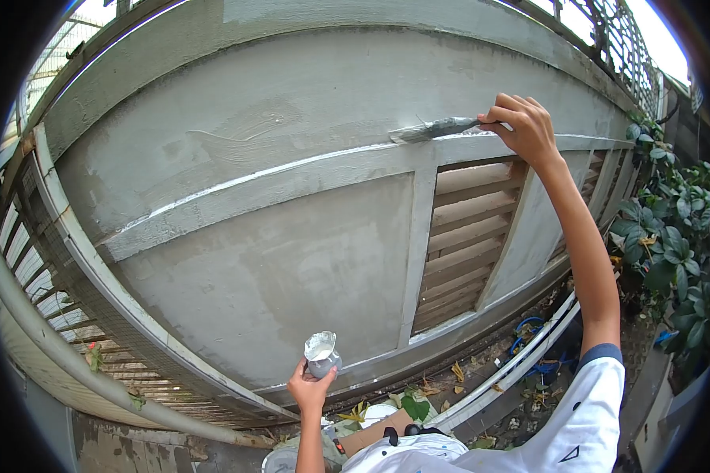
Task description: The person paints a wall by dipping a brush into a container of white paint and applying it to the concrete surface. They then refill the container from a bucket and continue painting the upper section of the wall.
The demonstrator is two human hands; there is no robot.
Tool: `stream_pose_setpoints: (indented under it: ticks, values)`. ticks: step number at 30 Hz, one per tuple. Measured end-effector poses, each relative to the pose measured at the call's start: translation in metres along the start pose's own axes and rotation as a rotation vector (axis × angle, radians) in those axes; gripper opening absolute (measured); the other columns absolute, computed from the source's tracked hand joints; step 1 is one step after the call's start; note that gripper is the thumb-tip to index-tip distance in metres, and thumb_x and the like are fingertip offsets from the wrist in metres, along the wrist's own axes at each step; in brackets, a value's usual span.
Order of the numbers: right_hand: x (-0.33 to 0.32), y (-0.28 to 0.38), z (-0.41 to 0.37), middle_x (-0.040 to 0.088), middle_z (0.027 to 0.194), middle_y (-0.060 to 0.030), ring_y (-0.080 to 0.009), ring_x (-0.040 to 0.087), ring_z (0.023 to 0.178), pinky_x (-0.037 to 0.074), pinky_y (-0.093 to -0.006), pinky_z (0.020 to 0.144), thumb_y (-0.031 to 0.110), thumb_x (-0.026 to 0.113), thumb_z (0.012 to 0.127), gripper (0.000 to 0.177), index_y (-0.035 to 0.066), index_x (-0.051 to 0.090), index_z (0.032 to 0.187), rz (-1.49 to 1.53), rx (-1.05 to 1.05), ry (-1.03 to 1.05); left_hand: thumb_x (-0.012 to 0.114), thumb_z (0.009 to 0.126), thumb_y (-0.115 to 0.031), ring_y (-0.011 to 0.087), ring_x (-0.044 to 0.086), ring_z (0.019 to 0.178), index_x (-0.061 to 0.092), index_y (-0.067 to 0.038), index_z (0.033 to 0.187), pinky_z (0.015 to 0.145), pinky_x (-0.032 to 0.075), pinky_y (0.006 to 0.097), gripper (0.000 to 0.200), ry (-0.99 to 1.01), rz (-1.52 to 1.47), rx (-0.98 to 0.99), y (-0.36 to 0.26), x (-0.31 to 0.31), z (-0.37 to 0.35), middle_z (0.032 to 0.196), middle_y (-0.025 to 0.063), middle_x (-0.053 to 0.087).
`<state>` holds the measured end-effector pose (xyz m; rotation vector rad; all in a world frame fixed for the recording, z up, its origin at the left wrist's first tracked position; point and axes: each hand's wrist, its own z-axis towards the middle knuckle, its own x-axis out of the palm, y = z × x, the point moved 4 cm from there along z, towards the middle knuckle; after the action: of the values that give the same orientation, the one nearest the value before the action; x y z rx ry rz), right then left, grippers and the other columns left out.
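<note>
At the upper right, my right hand (pixel 522 128) is closed round the end of a paint-smeared brush (pixel 442 128). The bristles touch the grey wall (pixel 292 87) just above its raised horizontal ledge (pixel 276 175), which carries a line of wet white paint. Low in the middle, my left hand (pixel 311 388) grips a small paint-covered cup (pixel 321 355) with whitish paint inside. The cup is upright, in front of the lower wall panel (pixel 292 276).
Wooden louvres (pixel 469 236) sit in the wall right of centre. Leafy plants (pixel 674 229) grow at the right. A white rail (pixel 489 386) and blue hose (pixel 540 364) lie low right. A curved pipe (pixel 79 363) and slatted fence stand at the left.
</note>
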<state>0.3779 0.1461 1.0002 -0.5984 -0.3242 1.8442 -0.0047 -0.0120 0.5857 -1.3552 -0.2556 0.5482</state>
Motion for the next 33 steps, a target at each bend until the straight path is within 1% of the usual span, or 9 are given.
stream_pose_setpoints:
  ticks: [4, 6, 10, 12, 16, 18, 23, 28, 33]
  values:
    - [-0.023, -0.019, -0.016, 0.060, 0.071, 0.0054, -0.0148, 0.060, 0.069, 0.046, -0.0301, 0.064, 0.030, 0.073, 0.071, 0.016, 0.016, 0.066, 0.074, 0.015, 0.053, 0.028, 0.082, 0.062, -0.004, 0.0192, 0.066, 0.084, 0.052, 0.016, 0.114, 0.070, 0.054, 0.0282, 0.063, -0.019, -0.001, 0.002, 0.002, 0.005, 0.000, 0.103, 0.0202, 0.064]
    - [-0.029, -0.030, -0.020, 0.065, 0.076, 0.0051, -0.0152, 0.062, 0.069, 0.047, -0.0289, 0.062, 0.029, 0.074, 0.071, 0.016, 0.016, 0.067, 0.078, 0.005, 0.124, 0.008, 0.083, 0.060, -0.010, 0.0155, 0.067, 0.072, 0.055, 0.014, 0.112, 0.064, 0.054, 0.0265, 0.064, -0.085, -0.001, 0.052, 0.005, 0.010, 0.002, 0.091, 0.0171, 0.068]
    - [-0.021, -0.018, -0.011, 0.068, 0.078, 0.0043, -0.0160, 0.063, 0.069, 0.047, -0.0283, 0.060, 0.031, 0.074, 0.072, 0.017, 0.017, 0.068, 0.080, 0.197, 0.245, -0.050, 0.084, 0.060, -0.011, 0.0152, 0.066, 0.072, 0.056, 0.014, 0.112, 0.064, 0.054, 0.0264, 0.065, -0.076, 0.091, 0.033, 0.002, 0.027, 0.004, 0.091, 0.0169, 0.067]
    - [-0.011, -0.004, -0.002, 0.069, 0.078, 0.0033, -0.0170, 0.064, 0.068, 0.048, -0.0287, 0.057, 0.035, 0.073, 0.074, 0.019, 0.017, 0.069, 0.081, 0.299, 0.260, -0.081, 0.081, 0.062, -0.003, 0.0194, 0.066, 0.083, 0.052, 0.015, 0.114, 0.069, 0.055, 0.0284, 0.063, -0.020, 0.015, 0.011, -0.005, 0.042, 0.003, 0.102, 0.0199, 0.064]
    - [0.009, 0.001, 0.001, 0.068, 0.076, 0.0028, -0.0183, 0.064, 0.067, 0.048, -0.0293, 0.057, 0.038, 0.071, 0.076, 0.021, 0.018, 0.069, 0.082, 0.305, 0.239, -0.066, 0.082, 0.062, -0.003, 0.0192, 0.066, 0.083, 0.052, 0.015, 0.114, 0.070, 0.055, 0.0287, 0.063, 0.010, 0.024, 0.019, -0.010, 0.067, -0.001, 0.102, 0.0193, 0.064]
    - [0.021, -0.009, -0.009, 0.069, 0.079, 0.0025, -0.0175, 0.065, 0.071, 0.049, -0.0295, 0.060, 0.036, 0.071, 0.075, 0.022, 0.015, 0.069, 0.081, 0.246, 0.252, 0.080, 0.082, 0.062, -0.003, 0.0190, 0.066, 0.084, 0.052, 0.015, 0.114, 0.070, 0.055, 0.0287, 0.062, 0.004, -0.071, 0.045, -0.015, 0.077, -0.006, 0.101, 0.0188, 0.064]
    - [0.022, -0.078, -0.071, 0.067, 0.076, 0.0033, -0.0195, 0.064, 0.071, 0.048, -0.0330, 0.061, 0.038, 0.071, 0.074, 0.021, 0.019, 0.070, 0.083, 0.158, 0.357, 0.110, 0.082, 0.062, -0.003, 0.0189, 0.066, 0.083, 0.053, 0.015, 0.112, 0.070, 0.055, 0.0286, 0.061, -0.010, 0.019, 0.017, -0.015, 0.090, -0.015, 0.101, 0.0189, 0.064]
    - [-0.001, -0.137, -0.112, 0.066, 0.078, 0.0071, -0.0143, 0.059, 0.074, 0.041, -0.0280, 0.070, 0.036, 0.073, 0.071, 0.019, 0.019, 0.069, 0.079, -0.023, 0.329, 0.017, 0.083, 0.061, -0.006, 0.0180, 0.066, 0.079, 0.053, 0.016, 0.112, 0.068, 0.055, 0.0281, 0.064, -0.086, -0.025, 0.060, -0.001, 0.103, -0.019, 0.095, 0.0186, 0.066]
    - [-0.006, -0.132, -0.102, 0.062, 0.072, 0.0068, -0.0139, 0.057, 0.069, 0.040, -0.0272, 0.066, 0.032, 0.074, 0.070, 0.016, 0.019, 0.068, 0.077, -0.033, 0.247, -0.136, 0.083, 0.061, -0.007, 0.0189, 0.067, 0.080, 0.052, 0.017, 0.113, 0.069, 0.055, 0.0283, 0.064, -0.095, 0.057, 0.056, -0.012, 0.121, -0.027, 0.096, 0.0196, 0.065]
